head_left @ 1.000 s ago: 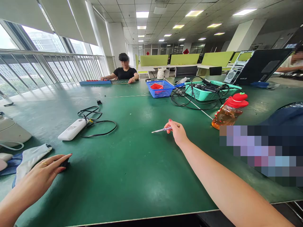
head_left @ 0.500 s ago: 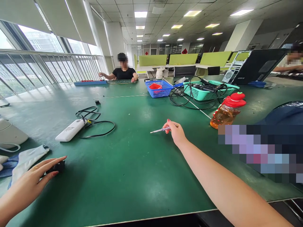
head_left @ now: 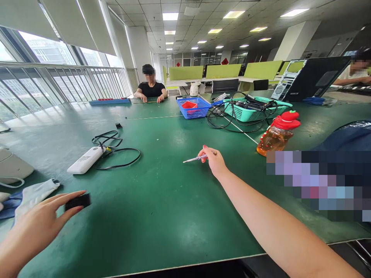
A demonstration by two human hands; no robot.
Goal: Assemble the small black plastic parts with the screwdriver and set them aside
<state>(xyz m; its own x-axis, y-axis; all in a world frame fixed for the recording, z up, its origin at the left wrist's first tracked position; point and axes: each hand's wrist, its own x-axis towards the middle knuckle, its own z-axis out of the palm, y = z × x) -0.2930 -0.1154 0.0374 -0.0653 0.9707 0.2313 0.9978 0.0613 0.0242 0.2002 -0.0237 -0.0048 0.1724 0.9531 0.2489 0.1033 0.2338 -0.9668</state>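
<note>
Between the thumb and fingers of my left hand (head_left: pixel 48 222) is a small black block (head_left: pixel 77 201), gripped at its edges at the lower left; I cannot make out what kind of thing it is. Near the middle of the green table (head_left: pixel 139 220), my right hand (head_left: pixel 213 160) is closed around the clear handle of a small screwdriver (head_left: pixel 193 158), whose thin metal tip points left. A white power bank (head_left: pixel 85 160) with a black cable (head_left: pixel 127 150) lies beyond my left hand. Beside that hand's wrist is a light blue and white cloth (head_left: pixel 34 195).
A bottle of amber drink with a red lid (head_left: pixel 275 135) stands to the right. Farther back are a blue basket (head_left: pixel 194 112), a green basket (head_left: pixel 243 116) of cables and a computer case (head_left: pixel 315 79). A person (head_left: pixel 150 88) sits across the table.
My left hand has lifted the black block and moved it slightly right. My right hand and the screwdriver are nearly still. The person opposite has brought both hands together on the table.
</note>
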